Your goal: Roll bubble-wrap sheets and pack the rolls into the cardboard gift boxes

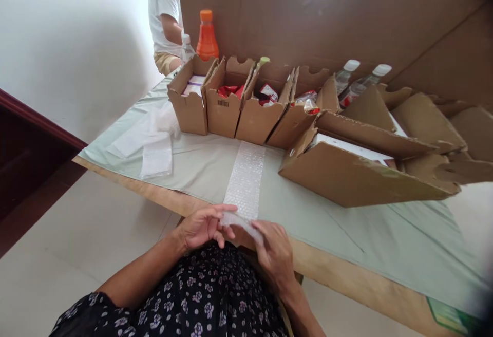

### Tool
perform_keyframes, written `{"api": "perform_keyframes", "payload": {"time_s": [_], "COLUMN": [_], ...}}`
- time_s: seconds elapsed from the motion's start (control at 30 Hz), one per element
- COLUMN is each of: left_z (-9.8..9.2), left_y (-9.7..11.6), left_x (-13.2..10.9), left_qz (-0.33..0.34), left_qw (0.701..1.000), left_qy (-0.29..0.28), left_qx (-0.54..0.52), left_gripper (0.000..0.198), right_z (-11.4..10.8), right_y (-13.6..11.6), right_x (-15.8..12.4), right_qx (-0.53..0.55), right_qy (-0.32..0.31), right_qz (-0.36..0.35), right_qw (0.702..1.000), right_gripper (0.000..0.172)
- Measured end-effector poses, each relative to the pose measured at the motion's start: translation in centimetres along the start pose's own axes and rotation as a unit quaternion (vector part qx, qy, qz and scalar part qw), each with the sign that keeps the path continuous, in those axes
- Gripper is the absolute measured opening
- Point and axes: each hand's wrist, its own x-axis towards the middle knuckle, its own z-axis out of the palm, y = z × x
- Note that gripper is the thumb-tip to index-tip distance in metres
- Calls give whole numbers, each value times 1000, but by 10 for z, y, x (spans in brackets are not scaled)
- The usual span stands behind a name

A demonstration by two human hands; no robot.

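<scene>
A long strip of bubble wrap [245, 180] lies on the green cloth, running from the cardboard boxes to the table's front edge. Its near end is folded or rolled over at the edge, between my two hands. My left hand [208, 225] touches the left end of this fold, palm turned up, fingers apart and partly curled. On the right side, my right hand [272, 248] has its fingers closed on the bubble wrap. Whether anything lies inside the fold cannot be seen.
Bubble wrap pieces [157, 158] lie at the left. Behind stand cardboard boxes [221, 116] holding red packets and small cartons, with an orange bottle [207, 39] and clear bottles. A larger box [346, 172] is at the right. A person [165, 16] sits beyond the table.
</scene>
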Motion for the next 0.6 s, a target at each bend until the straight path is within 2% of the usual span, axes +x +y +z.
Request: {"api": "perform_keyframes", "payload": {"time_s": [0.07,0.13,0.17,0.27,0.37,0.47,0.53,0.6], "left_z": [-3,-6,-7,-5,-1,1,1,-1], "left_y": [5,9,10,14,17,21,24,25], "left_x": [-5,-8,-7,1,11,18,20,23], "left_qz": [14,43,63,122,146,129,114,103], "left_qw": [998,979,957,855,774,717,696,684], "left_qy": [16,74,110,187,215,239,240,236], "left_qx": [56,184,262,469,578,642,667,682], "left_gripper": [66,62,57,34,25,24,23,22], "right_z": [7,15,19,29,33,25,17,10], "right_y": [-3,-1,0,6,11,9,5,0], "right_x": [13,22,25,29,29,26,21,17], "right_qx": [23,32,31,7,-18,-44,-68,-80], "right_qy": [20,23,21,4,-3,38,53,15], "right_qz": [75,153,181,213,207,177,136,78], "right_qw": [997,987,983,977,978,983,987,994], "right_gripper": [21,19,21,27,30,35,36,34]}}
